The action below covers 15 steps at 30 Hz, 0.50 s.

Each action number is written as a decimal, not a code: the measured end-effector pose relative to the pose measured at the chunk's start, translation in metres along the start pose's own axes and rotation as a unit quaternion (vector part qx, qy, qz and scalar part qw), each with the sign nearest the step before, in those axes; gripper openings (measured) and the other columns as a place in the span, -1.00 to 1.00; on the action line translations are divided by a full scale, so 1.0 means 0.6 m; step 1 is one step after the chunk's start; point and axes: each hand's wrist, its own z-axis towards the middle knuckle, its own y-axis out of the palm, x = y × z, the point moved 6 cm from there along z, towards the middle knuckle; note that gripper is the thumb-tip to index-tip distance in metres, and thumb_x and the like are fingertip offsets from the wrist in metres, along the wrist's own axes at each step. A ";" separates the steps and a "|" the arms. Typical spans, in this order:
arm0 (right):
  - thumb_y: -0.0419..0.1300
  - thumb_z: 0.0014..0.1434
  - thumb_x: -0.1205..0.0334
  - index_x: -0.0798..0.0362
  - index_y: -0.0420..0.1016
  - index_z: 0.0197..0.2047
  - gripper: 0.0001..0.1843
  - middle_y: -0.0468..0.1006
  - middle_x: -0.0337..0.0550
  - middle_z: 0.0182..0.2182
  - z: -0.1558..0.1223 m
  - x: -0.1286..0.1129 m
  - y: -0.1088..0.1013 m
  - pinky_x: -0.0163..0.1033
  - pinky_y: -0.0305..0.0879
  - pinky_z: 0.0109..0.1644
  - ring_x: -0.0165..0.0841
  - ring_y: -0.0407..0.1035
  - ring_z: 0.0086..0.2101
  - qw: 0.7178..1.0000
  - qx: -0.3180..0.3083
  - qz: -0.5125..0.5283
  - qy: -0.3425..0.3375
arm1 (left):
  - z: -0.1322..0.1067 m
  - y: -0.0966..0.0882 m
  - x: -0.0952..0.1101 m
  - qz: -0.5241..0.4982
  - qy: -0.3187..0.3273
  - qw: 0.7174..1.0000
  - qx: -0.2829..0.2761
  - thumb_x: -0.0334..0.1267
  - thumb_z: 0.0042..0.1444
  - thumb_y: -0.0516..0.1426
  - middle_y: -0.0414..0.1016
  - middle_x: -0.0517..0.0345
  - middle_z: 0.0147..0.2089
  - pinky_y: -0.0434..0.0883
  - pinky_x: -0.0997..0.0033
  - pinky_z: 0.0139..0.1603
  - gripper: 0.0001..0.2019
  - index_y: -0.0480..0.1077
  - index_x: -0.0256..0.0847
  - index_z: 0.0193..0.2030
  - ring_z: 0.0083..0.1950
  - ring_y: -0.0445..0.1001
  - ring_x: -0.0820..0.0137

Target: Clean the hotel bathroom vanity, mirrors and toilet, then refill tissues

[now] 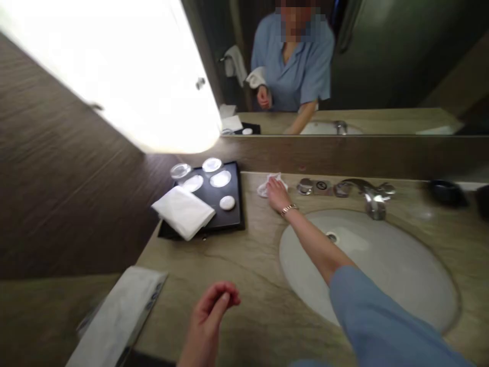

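Blue sleeve (378,311) sits nearest, cut off by the frame; our right hand (278,194) presses a white cloth (262,190) onto the tabletop (263,265) between black tray (231,220) and chrome knob (304,186), probably keeping it flat (fingers gripping or just pressing, we can't tell). Our left hand (214,308) has fingers curled loosely closed, nothing visible inside, likely kept clear.

The right hand (278,194) holds cloth (262,190) on the counter (244,265).
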 end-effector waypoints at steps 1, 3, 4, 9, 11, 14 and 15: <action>-0.06 0.31 0.46 0.46 0.29 0.28 -0.49 0.14 0.40 0.37 -0.042 -0.037 0.024 0.15 -0.11 0.47 -0.07 -0.02 0.40 0.999 -0.007 0.011 -0.034 | -0.009 -0.027 0.004 -0.012 0.003 0.999 0.029 0.05 -0.18 0.44 0.56 0.10 -0.33 0.55 0.41 -0.19 -0.63 0.60 -0.20 -0.37 -0.28 0.52 0.32; -0.04 0.33 0.43 0.37 0.33 0.28 -0.51 0.20 0.33 0.35 -0.181 -0.129 0.070 0.15 -0.06 0.46 -0.10 0.02 0.39 0.988 -0.024 0.046 -0.143 | -0.028 -0.079 0.010 -0.043 0.012 0.994 0.099 0.05 -0.24 0.46 0.57 0.10 -0.31 0.55 0.42 -0.21 -0.61 0.59 -0.19 -0.37 -0.27 0.52 0.32; -0.04 0.35 0.39 0.31 0.34 0.29 -0.51 0.23 0.27 0.35 -0.262 -0.178 0.088 0.15 -0.01 0.45 -0.12 0.03 0.39 0.976 -0.038 0.069 -0.204 | -0.036 -0.101 0.011 -0.058 0.016 0.990 0.127 0.04 -0.29 0.48 0.57 0.11 -0.31 0.55 0.43 -0.21 -0.59 0.59 -0.19 -0.38 -0.27 0.52 0.32; 0.02 0.40 0.28 0.01 0.42 0.25 -0.59 0.31 -0.11 0.35 -0.448 -0.322 0.129 -0.06 0.01 0.46 -0.32 0.09 0.36 0.886 -0.164 0.152 -0.406 | -0.060 -0.146 0.018 -0.084 0.049 0.986 0.139 -0.01 -0.26 0.46 0.57 0.14 -0.30 0.53 0.44 -0.18 -0.62 0.57 -0.19 -0.36 -0.25 0.52 0.34; 0.06 0.32 0.37 0.00 0.47 0.20 -0.58 0.35 -0.06 0.32 -0.378 -0.296 0.122 0.03 0.02 0.44 -0.28 0.14 0.34 0.909 -0.156 0.149 -0.356 | -0.065 -0.146 0.023 -0.069 0.067 0.989 0.115 -0.07 -0.12 0.41 0.56 0.14 -0.28 0.50 0.43 -0.14 -0.71 0.56 -0.21 -0.33 -0.24 0.51 0.36; 0.06 0.20 0.49 0.14 0.48 0.20 -0.49 0.32 0.15 0.32 -0.261 -0.240 0.106 0.20 0.00 0.42 -0.13 0.12 0.35 0.970 -0.070 0.122 -0.198 | -0.069 -0.149 0.030 -0.071 0.100 0.988 0.096 -0.17 0.02 0.32 0.55 0.13 -0.27 0.47 0.39 -0.11 -0.81 0.54 -0.23 -0.29 -0.24 0.49 0.37; 0.06 0.20 0.47 0.16 0.49 0.18 -0.51 0.31 0.19 0.31 -0.246 -0.239 0.103 0.26 -0.03 0.41 -0.07 0.09 0.36 0.976 -0.054 0.126 -0.170 | -0.069 -0.152 0.034 -0.077 0.116 0.986 0.095 -0.20 0.04 0.30 0.54 0.13 -0.26 0.46 0.37 -0.11 -0.83 0.53 -0.23 -0.28 -0.23 0.48 0.38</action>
